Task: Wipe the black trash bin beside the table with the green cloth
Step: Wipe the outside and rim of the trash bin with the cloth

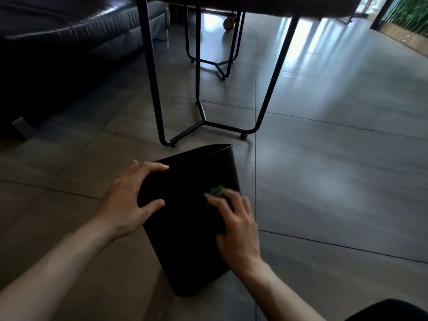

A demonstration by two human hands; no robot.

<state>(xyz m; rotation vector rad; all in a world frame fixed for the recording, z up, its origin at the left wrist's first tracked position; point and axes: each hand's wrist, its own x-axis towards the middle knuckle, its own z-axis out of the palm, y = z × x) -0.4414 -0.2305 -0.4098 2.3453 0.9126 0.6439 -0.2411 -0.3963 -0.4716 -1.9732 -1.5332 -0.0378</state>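
Grey floor tiles (324, 181), glossy, window glare at top right. Dark sofa (58, 31) upper left. Table (231, 5) overhead at top edge; its black metal legs (201, 121) end just beyond the bin.

Bin (185, 228): black, smooth-walled, tapered, on the floor just in front of the nearest leg foot. It appears to lie tipped, rim end away from the camera, narrow base end toward it, one broad side facing up. Whether it rests fully on its side or is only leaned over, I cannot tell.

Left hand (129, 200): fingers spread and curved, clasping the bin's left edge, thumb on the upper face, fingertips further up the same edge. Reads as a steadying hold.

Right hand (234, 223): fingers fairly straight, pressed down on the cloth (216, 191) against the upper face, right side. Motion-blurred. Only a small green patch shows past the fingertips; the rest is under the hand or lost against the black.

Handling, judged:
- Bin is probably thin plastic or sheet metal, empty, light. Likely to skid on the glossy tile and rock under a wiping push, so the left-hand brace is needed.
- Wall is stiff enough for firm pressure, though the broad face may flex mid-panel. Best holds: the side edge as now, or the rim, which should be stiffest.
- Cloth is soft and limp, so it bunches easily. A flat palm on top spreads it better than a pinch.
- Smooth wall means little grip for bare fingers; hook an edge.
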